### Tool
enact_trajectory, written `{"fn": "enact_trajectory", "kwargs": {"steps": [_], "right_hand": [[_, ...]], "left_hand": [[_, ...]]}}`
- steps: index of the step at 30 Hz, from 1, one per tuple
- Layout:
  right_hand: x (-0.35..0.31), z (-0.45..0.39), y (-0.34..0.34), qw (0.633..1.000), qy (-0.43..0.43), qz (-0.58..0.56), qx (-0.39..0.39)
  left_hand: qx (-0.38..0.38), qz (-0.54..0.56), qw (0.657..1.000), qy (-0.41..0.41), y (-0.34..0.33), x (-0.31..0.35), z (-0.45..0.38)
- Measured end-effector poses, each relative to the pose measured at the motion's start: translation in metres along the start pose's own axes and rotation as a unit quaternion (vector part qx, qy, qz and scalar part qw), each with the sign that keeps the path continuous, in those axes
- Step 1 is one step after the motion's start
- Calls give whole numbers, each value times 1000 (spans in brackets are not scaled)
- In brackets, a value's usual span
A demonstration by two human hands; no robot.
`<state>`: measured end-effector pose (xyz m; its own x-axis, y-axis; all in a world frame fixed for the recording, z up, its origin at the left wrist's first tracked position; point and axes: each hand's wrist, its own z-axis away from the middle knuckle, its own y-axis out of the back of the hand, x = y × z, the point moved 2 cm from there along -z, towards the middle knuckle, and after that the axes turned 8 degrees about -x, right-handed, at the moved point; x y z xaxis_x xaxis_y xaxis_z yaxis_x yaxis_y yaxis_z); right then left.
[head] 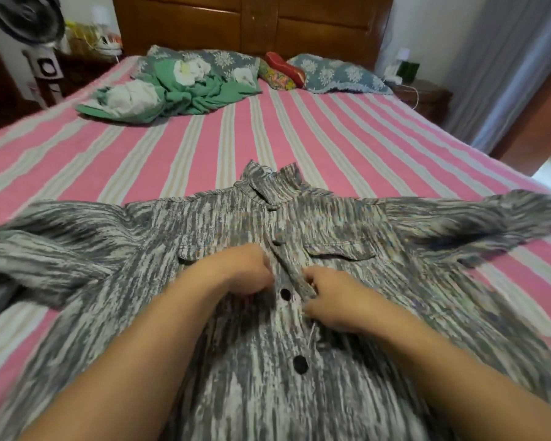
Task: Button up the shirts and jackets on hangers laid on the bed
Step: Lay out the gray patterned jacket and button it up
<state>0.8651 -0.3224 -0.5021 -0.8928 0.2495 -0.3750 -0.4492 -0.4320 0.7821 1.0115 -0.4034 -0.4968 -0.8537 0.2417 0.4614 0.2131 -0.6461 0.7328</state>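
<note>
Grey-and-white streaked shirt (223,224), soft woven cloth with a slubby vertical grain, laid flat and front up on the bed (299,132). Collar toward the headboard (252,23), hem toward the near edge; long axis along the bed's stripes. Two sleeves spread out sideways, one to each side. Two flapped chest pockets, one on either side of the placket. No hanger visible from this view.

Two round dark buttons showing unfastened: upper button (285,294) just between the hands, lower button (300,365) nearer the hem. Two small fastened spots higher on the placket, too blurred to confirm.

Left hand (245,270) curled, knuckles up, grip on the left shirt front beside the upper button; fingertips hidden, exact hold unclear. Right hand (331,300) pinching the folded placket edge (299,278), strip lifted slightly off the cloth below. Both forearms bare, some motion blur.

Bedspread of coarse woven texture, pink with pale green and cream stripes. Far end: crumpled green floral sheet (172,90), two blue patterned pillows (337,74), a small red and multicoloured cushion (282,71). Wooden panelled headboard. Standing fan (26,17) at far left, grey curtain (506,68) at right.
</note>
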Motion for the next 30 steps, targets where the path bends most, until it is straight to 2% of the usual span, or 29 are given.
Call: {"fn": "enact_trajectory", "kwargs": {"steps": [1, 3, 5, 7, 9, 10, 14, 15, 18, 22, 25, 26, 28, 30], "right_hand": [[3, -3, 4, 1000, -6, -29, -5], [7, -7, 12, 991, -7, -132, -24], [7, -7, 27, 965, -1, -259, -50], [11, -13, 41, 933, 18, -354, -54], [13, -20, 44, 924, 20, -378, -60], [14, -23, 38, 925, 15, -369, -86], [38, -40, 11, 902, 29, -407, -141], [40, -43, 11, 905, 33, -400, -139], [38, -46, 12, 952, 52, -274, -127], [27, -45, 12, 968, 64, -228, -89], [9, -37, 22, 989, 50, -132, -44], [1, -34, 24, 992, 45, -111, -41], [-10, -29, 27, 994, 22, -97, -53], [-19, -26, 30, 995, -13, -80, -60]], "left_hand": [[-9, -24, 1000, -11, -10, 3, 4], [32, -12, 999, -28, -29, 9, 10], [76, 45, 995, -37, -42, 7, 11], [66, 114, 991, -38, -46, 1, 8], [54, 124, 990, -37, -43, -1, 7], [55, 108, 992, -31, -42, 0, 7], [93, 48, 995, -6, -46, 4, 9], [103, 45, 994, -3, -47, 4, 10], [122, 55, 991, -5, -51, 6, 13], [128, 102, 986, -6, -50, 4, 12], [105, 193, 976, -11, -48, -1, 10], [86, 262, 961, -13, -49, -3, 9], [37, 410, 911, -4, -48, -4, 12], [13, 484, 875, 4, -46, -4, 16]]}}
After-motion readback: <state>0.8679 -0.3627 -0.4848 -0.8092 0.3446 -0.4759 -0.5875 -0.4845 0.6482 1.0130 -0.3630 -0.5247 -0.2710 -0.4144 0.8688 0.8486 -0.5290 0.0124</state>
